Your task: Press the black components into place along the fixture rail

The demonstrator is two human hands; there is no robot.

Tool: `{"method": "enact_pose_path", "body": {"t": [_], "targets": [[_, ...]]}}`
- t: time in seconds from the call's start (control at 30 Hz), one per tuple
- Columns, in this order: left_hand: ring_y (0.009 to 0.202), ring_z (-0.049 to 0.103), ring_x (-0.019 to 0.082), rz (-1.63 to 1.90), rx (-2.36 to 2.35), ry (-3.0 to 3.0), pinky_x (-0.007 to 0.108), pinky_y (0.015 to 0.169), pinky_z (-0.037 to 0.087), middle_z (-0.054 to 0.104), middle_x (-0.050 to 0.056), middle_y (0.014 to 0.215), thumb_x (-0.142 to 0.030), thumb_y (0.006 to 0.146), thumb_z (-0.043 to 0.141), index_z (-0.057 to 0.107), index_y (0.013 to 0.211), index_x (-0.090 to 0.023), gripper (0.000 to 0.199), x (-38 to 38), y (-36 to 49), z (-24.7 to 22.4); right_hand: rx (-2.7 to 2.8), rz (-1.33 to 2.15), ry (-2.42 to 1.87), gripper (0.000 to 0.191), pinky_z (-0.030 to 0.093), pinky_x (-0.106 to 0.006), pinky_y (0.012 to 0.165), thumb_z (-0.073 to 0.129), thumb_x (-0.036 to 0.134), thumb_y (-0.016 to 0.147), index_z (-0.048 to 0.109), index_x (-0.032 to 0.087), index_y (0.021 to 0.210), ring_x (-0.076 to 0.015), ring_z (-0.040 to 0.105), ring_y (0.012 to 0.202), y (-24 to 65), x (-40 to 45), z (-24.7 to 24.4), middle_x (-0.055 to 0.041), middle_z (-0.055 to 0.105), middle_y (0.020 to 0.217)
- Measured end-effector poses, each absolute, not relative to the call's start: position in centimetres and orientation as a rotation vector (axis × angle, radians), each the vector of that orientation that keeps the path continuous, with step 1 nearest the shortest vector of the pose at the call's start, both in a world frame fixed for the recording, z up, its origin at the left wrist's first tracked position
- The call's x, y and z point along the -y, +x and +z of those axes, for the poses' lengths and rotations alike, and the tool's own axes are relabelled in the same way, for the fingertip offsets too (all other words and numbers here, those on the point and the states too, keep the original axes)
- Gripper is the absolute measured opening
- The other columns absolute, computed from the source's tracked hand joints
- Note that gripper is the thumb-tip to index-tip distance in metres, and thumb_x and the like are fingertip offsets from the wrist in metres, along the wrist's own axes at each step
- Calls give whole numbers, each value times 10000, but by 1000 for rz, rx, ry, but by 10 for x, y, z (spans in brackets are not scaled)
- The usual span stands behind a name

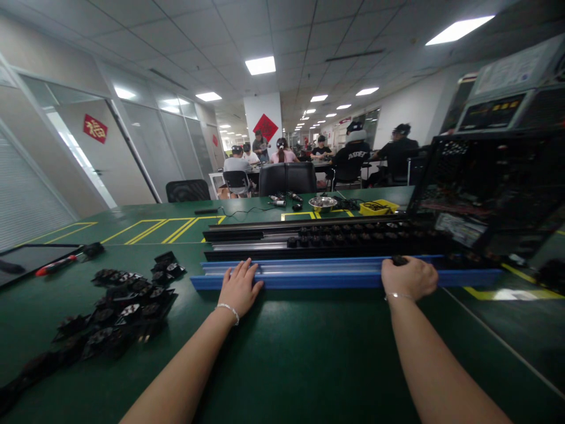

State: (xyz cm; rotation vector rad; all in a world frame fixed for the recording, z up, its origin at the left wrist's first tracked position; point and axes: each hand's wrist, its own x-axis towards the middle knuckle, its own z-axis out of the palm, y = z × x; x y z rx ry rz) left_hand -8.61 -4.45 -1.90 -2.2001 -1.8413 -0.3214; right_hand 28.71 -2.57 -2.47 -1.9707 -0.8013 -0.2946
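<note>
A long blue rail [318,280] lies crosswise on the green table, with small black parts in its right end. My left hand [239,287] rests on the rail's left part, fingers spread and nothing held. At the right, my right hand [409,278] is closed round a small black part [399,260] over the rail; its fingertips are partly hidden. Right behind the blue rail are black rails [238,255], one holding a row of black parts [339,238].
A pile of black parts [128,306] covers the table's left side, near a red screwdriver [55,266]. Behind the rails are a metal bowl [322,204] and a yellow tray [378,207]. An open computer case [494,171] stands right. People sit farther back.
</note>
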Motion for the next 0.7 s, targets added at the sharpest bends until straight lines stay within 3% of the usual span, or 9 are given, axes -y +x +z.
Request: {"method": "enact_pose_path", "body": {"t": [0.27, 0.7], "targets": [[1286, 329, 230, -324, 1843, -2204, 461, 1052, 235, 361, 52, 1417, -437, 859, 359, 431, 1294, -233, 485, 44, -86, -20, 782, -277, -2058, 264, 341, -453, 827, 522, 318, 643, 582, 173, 856, -283, 483, 927, 279, 28, -16, -109, 586, 880], [1290, 321, 230, -321, 1855, -2214, 459, 1057, 223, 361, 60, 1417, -443, 861, 350, 427, 1297, -238, 488, 45, -86, -18, 818, -286, -2036, 321, 221, -535, 942, 505, 296, 659, 564, 195, 958, -265, 505, 925, 271, 26, -18, -92, 595, 959]]}}
